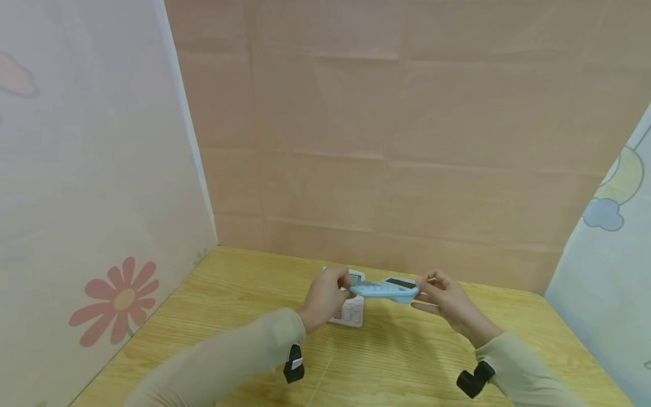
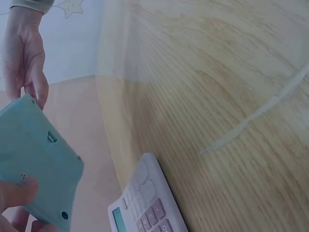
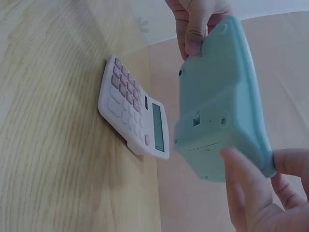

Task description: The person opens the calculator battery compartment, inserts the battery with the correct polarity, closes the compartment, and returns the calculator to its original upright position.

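Observation:
A light-blue calculator (image 1: 385, 290) is held up above the table between both hands, lying nearly flat with its dark display toward the right. My left hand (image 1: 324, 295) pinches its keypad end. At the display end, my right hand (image 1: 450, 302) grips the edge between thumb and fingers, its lower fingers spread beneath. In the right wrist view the underside of the blue calculator (image 3: 212, 106) shows, with a battery cover and small screws. Behind and below it, a white calculator (image 1: 353, 314) with some mauve keys rests on the table, partly hidden by my left hand.
The wood-grain table (image 1: 402, 362) has a pale strip (image 2: 251, 118) running across it. A brown paper-like backdrop (image 1: 407, 141) rises behind. Patterned panels stand at both sides, the left one with a red flower (image 1: 122, 299).

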A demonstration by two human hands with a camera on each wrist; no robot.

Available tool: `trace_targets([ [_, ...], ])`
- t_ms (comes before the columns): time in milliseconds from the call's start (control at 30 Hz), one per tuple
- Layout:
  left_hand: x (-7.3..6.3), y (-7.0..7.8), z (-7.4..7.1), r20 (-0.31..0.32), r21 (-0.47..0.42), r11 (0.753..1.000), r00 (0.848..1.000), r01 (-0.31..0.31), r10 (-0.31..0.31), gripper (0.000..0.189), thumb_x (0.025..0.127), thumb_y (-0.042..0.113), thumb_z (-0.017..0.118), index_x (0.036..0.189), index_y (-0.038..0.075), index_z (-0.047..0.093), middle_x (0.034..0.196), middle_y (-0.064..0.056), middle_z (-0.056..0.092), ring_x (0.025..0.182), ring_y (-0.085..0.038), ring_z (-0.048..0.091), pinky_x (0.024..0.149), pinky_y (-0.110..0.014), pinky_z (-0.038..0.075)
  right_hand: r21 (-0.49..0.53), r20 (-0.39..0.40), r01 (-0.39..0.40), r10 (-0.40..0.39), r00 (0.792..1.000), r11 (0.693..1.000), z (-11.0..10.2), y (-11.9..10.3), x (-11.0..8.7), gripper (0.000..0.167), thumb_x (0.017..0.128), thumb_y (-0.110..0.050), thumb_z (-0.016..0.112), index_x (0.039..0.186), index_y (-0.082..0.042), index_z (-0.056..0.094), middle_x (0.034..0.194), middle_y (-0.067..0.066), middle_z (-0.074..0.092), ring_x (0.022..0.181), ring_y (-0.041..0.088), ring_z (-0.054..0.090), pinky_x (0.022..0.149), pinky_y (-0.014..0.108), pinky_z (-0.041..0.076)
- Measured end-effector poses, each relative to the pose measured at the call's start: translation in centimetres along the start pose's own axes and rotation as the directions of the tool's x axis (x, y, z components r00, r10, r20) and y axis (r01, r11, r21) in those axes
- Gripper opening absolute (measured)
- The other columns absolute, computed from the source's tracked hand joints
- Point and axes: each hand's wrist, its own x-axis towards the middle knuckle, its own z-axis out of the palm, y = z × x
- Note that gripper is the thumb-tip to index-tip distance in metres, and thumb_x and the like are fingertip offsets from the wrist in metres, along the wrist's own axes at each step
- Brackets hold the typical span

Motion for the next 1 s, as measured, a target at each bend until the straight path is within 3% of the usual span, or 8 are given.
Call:
trace_targets([
  [100, -0.2, -0.1, 0.1, -0.023, 0.057, 0.998, 0.999, -0.025, 0.026, 0.031, 0.074, 0.001, 0.081, 0.069, 0.014, 0.054, 0.080, 0.003, 0.058, 0.078, -0.012, 0.052, 0.067, -0.020, 0.046, 0.028, 0.007, -0.006, 0.006, 1.000, 1.000, 0.0, 0.2, -0.1, 0.008, 0.099, -0.012, 0.056, 0.095, -0.013, 0.049, 0.102, 0.005, 0.050, 0.090, 0.017, 0.069, 0.084, 0.032, 0.058],
  [267, -0.3, -0.1, 0.2, -0.016, 0.090, 0.996, 1.000, -0.003, 0.004, 0.031, 0.073, 0.004, 0.083, 0.069, 0.017, 0.055, 0.094, 0.001, 0.064, 0.092, -0.015, 0.056, 0.074, -0.023, 0.048, 0.060, -0.005, -0.016, 0.017, 1.000, 0.998, -0.2, 0.6, -0.1, 0.009, 0.098, -0.008, 0.056, 0.099, -0.008, 0.047, 0.099, 0.005, 0.051, 0.089, 0.017, 0.069, 0.084, 0.029, 0.057],
  [467, 0.0, -0.3, 0.5, 0.021, -0.027, 0.997, 0.997, 0.074, -0.073, 0.029, 0.075, -0.003, 0.078, 0.071, 0.014, 0.055, 0.105, -0.005, 0.068, 0.090, -0.019, 0.062, 0.071, -0.029, 0.055, 0.058, -0.025, -0.011, 0.012, 1.000, 0.998, -0.3, 1.0, 0.0, 0.009, 0.099, -0.008, 0.055, 0.102, -0.009, 0.047, 0.100, 0.003, 0.054, 0.090, 0.014, 0.068, 0.087, 0.028, 0.056],
  [567, 0.1, -0.5, 0.5, 0.042, -0.107, 0.988, 0.993, 0.115, -0.112, 0.023, 0.077, -0.008, 0.072, 0.075, 0.011, 0.059, 0.106, -0.007, 0.067, 0.100, -0.026, 0.063, 0.078, -0.033, 0.056, 0.049, -0.041, -0.019, 0.021, 0.999, 0.999, -0.3, 1.1, 0.0, 0.010, 0.099, -0.009, 0.055, 0.105, -0.008, 0.047, 0.100, 0.002, 0.055, 0.090, 0.013, 0.068, 0.088, 0.028, 0.056],
  [633, 0.2, -0.6, 0.5, 0.047, -0.151, 0.978, 0.990, 0.142, -0.136, 0.020, 0.078, -0.011, 0.067, 0.082, 0.008, 0.062, 0.103, -0.008, 0.065, 0.099, -0.026, 0.062, 0.080, -0.035, 0.055, 0.045, -0.052, -0.026, 0.029, 0.998, 0.999, -0.4, 1.1, 0.0, 0.011, 0.099, -0.009, 0.055, 0.106, -0.007, 0.047, 0.100, 0.002, 0.055, 0.089, 0.012, 0.068, 0.087, 0.028, 0.056],
  [767, 0.7, -1.0, 0.7, 0.028, -0.231, 0.946, 0.973, 0.229, -0.228, 0.024, 0.082, -0.010, 0.058, 0.103, 0.001, 0.064, 0.105, -0.011, 0.065, 0.097, -0.022, 0.062, 0.082, -0.033, 0.055, 0.046, -0.063, -0.020, 0.023, 0.998, 0.999, -0.5, 1.4, 0.1, 0.015, 0.099, -0.006, 0.054, 0.110, -0.001, 0.046, 0.099, 0.003, 0.055, 0.088, 0.012, 0.068, 0.084, 0.027, 0.057],
  [867, 1.1, -1.3, 0.7, 0.022, -0.321, 0.898, 0.950, 0.301, -0.310, 0.028, 0.088, -0.007, 0.055, 0.115, -0.003, 0.060, 0.105, -0.015, 0.068, 0.094, -0.021, 0.065, 0.079, -0.029, 0.057, 0.050, -0.068, -0.020, 0.023, 0.997, 0.999, -0.6, 1.6, 0.2, 0.019, 0.098, -0.004, 0.054, 0.113, 0.002, 0.044, 0.099, 0.004, 0.055, 0.087, 0.012, 0.068, 0.083, 0.026, 0.057],
  [1000, 1.3, -1.5, 0.5, 0.042, -0.429, 0.832, 0.927, 0.353, -0.372, 0.028, 0.092, -0.006, 0.056, 0.120, -0.006, 0.057, 0.102, -0.019, 0.068, 0.083, -0.017, 0.066, 0.073, -0.028, 0.058, 0.048, -0.058, -0.023, 0.025, 0.998, 0.999, -0.8, 1.8, 0.2, 0.021, 0.098, -0.004, 0.054, 0.114, 0.003, 0.043, 0.100, 0.004, 0.055, 0.088, 0.012, 0.068, 0.084, 0.027, 0.057],
])
